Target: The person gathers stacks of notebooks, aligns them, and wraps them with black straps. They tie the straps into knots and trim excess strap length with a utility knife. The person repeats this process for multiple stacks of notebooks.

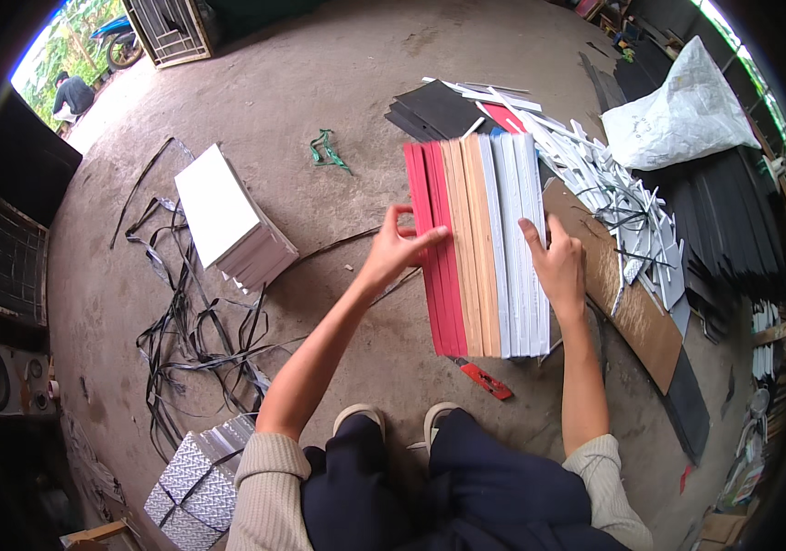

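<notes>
Sheet stack supported between two hands, above a grey concrete floor [384, 101]. The stack of thin rectangular sheets [477, 248], banded red, tan and pale grey-white from left to right, stands over the middle of the floor, in front of the person's body; from where I stand, I cannot tell whether its underside touches down. The left hand [399, 250] grasps the red side, thumb laid across the front, fingers bent by the outer edge. The right hand [558, 266] grasps the grey-white side, thumb and forefinger against it.

Just beyond the near end of the stack lies a red-handled cutter [485, 379], near the person's beige footwear [443, 413].

Toward the floor's left edge: a squared block of white sheets [223, 204], well apart from the left hand; beside it, a tangle of flat black straps [173, 323]; nearer the person, a silver-grey patterned bundle [186, 482] tied crosswise with black strap. A boxy loudspeaker [7, 378] stands at that edge. Farther out lies a small twist of green string [324, 151].

Toward the floor's right edge: a loose heap of narrow white strips [586, 161], black flat sheets [439, 110] at its far end and a long brown board [627, 294] along its near side; a bulging white woven sack [682, 110] rests just beyond.

Far left corner: another person [72, 95] crouches.
</notes>
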A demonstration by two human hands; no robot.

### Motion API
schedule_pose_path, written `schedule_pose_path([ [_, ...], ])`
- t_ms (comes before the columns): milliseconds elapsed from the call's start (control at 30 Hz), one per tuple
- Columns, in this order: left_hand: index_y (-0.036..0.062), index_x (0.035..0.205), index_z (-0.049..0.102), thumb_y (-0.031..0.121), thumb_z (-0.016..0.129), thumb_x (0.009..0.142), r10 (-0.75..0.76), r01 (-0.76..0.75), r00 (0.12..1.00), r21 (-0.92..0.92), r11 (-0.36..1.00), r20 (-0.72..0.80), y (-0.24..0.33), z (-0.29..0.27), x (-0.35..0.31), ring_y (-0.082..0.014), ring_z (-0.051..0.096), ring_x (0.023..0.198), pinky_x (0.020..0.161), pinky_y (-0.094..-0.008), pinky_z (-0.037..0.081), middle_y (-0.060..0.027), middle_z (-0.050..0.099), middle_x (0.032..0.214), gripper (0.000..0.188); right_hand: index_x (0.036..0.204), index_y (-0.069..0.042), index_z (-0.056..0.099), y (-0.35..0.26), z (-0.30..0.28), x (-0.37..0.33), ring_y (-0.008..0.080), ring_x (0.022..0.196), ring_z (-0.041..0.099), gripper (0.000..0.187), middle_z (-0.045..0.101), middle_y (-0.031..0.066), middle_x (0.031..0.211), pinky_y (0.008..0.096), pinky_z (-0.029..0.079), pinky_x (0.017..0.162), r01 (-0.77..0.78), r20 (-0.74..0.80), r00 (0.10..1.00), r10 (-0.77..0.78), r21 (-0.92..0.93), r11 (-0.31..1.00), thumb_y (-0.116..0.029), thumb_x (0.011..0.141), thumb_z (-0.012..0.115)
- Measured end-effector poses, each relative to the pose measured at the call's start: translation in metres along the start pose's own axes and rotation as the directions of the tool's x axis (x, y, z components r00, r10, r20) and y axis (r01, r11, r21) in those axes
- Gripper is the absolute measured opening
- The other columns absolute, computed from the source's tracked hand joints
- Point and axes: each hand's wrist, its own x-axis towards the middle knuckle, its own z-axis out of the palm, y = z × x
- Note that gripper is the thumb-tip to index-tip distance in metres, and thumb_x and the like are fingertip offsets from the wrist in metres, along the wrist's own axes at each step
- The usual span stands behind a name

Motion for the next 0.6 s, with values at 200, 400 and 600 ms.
schedule_pose_path([
  [200,0.0015,0.119,0.030,0.043,0.065,0.074,-0.203,0.205,0.978,-0.049,0.978,0.041,-0.093,0.012,0.020,-0.0228,0.061,0.080,0.069,-0.0334,0.052,-0.0202,0.056,0.096,0.070,0.100,0.001,0.059,0.042,0.062,-0.004,0.0362,0.067,0.062,0.055,0.058,0.0241,0.063,0.0425,0.048,0.059,0.059,0.054,0.997,-0.055,-0.078,0.995,-0.050,0.085,0.044],
  [400,0.0016,0.131,0.020,0.047,0.054,0.081,-0.273,0.276,0.960,-0.050,0.960,0.071,-0.145,-0.003,0.028,-0.0251,0.045,0.111,0.092,-0.0377,0.037,-0.0204,0.041,0.122,0.076,0.102,0.003,0.059,0.030,0.095,-0.010,0.0306,0.060,0.054,0.041,0.058,0.0205,0.061,0.0366,0.046,0.061,0.179,0.079,0.982,-0.174,-0.059,0.982,-0.033,0.085,0.050],
  [600,0.0026,0.136,0.004,0.058,0.041,0.082,-0.303,0.314,0.948,-0.129,0.941,0.101,-0.146,-0.017,0.027,-0.0288,0.018,0.128,0.104,-0.0404,0.019,-0.0186,0.014,0.139,0.085,0.104,-0.001,0.059,0.020,0.108,-0.029,0.0244,0.075,0.053,0.030,0.062,0.0144,0.089,0.0354,0.043,0.072,0.289,0.068,0.955,-0.290,0.022,0.957,-0.017,0.079,0.053],
])
